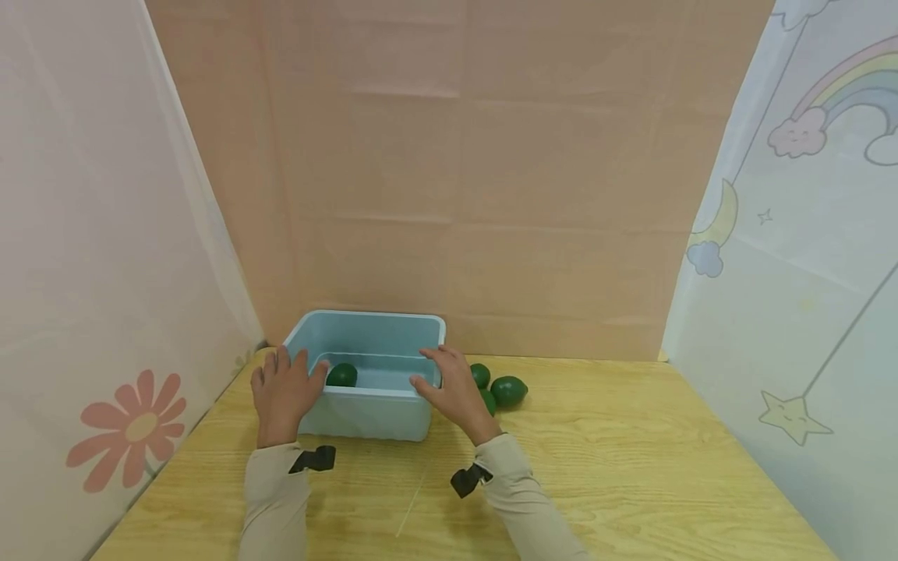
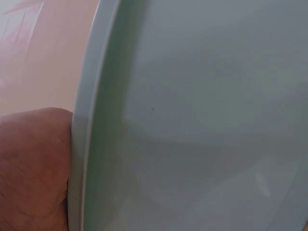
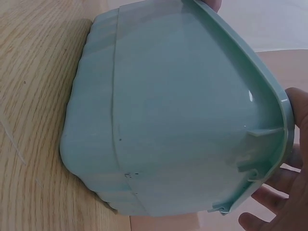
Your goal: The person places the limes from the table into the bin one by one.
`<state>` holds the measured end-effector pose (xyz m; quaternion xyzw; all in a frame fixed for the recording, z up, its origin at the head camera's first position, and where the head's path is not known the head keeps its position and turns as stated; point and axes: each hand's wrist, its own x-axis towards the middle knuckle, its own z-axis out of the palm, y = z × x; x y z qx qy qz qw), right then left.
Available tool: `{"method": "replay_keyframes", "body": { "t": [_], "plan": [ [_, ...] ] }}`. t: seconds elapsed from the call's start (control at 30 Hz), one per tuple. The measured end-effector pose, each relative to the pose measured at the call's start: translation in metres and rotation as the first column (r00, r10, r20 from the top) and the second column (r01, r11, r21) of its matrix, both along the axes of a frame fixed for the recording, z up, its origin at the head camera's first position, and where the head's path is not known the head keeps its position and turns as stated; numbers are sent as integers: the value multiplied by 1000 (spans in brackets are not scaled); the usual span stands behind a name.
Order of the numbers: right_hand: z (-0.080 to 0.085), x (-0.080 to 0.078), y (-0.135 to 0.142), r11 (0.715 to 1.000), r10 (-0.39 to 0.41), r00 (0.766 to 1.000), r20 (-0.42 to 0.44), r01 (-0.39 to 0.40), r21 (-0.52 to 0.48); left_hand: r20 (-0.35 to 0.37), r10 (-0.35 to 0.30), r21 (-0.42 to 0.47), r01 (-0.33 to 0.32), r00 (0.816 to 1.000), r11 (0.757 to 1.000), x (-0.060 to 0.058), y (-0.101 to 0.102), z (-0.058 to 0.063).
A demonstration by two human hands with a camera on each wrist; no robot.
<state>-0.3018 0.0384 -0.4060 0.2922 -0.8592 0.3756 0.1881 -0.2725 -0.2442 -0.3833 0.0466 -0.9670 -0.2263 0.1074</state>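
Observation:
A light blue plastic bin (image 1: pixel 365 415) stands on the table, with one dark green, lime- or avocado-shaped fruit (image 1: pixel 342 375) inside at its left. My left hand (image 1: pixel 284 393) is at the bin's front left corner, fingers spread and thumb near the rim. In the left wrist view, part of that hand (image 2: pixel 33 168) lies right against the rim (image 2: pixel 89 120). At the front right corner is my right hand (image 1: pixel 459 389), its fingers spread apart. The right wrist view shows the thumb (image 3: pixel 296 103) at the rim and the other fingers beyond it. Three similar green fruits (image 1: pixel 509 391) lie just past the right hand.
The wood-grain table (image 1: pixel 617 467) extends to the right and toward me. A brown sheet (image 1: pixel 547 195) hangs behind the bin. Printed white sheets close in the left side (image 1: pixel 105 234) and the right side (image 1: pixel 807 312). Black straps (image 1: pixel 471 479) are on both wrists.

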Motion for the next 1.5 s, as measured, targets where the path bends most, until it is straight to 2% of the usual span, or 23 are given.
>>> {"method": "replay_keyframes", "body": {
  "t": [0.37, 1.0, 1.5],
  "plan": [
    [0, 2, -2, 1000, 1, 1000, 28, -1, -12, -1, -1, 5, 1, 1000, 1000, -1, -1, 0],
    [-4, -1, -3, 999, -4, 1000, 10, 4, -35, 0, 1, -11, -1, 1000, 1000, -3, -4, -2],
    [-3, -6, -1, 999, 20, 1000, -16, -21, -47, 12, 5, -18, -4, 1000, 1000, -5, -5, -3]
  ]
}}
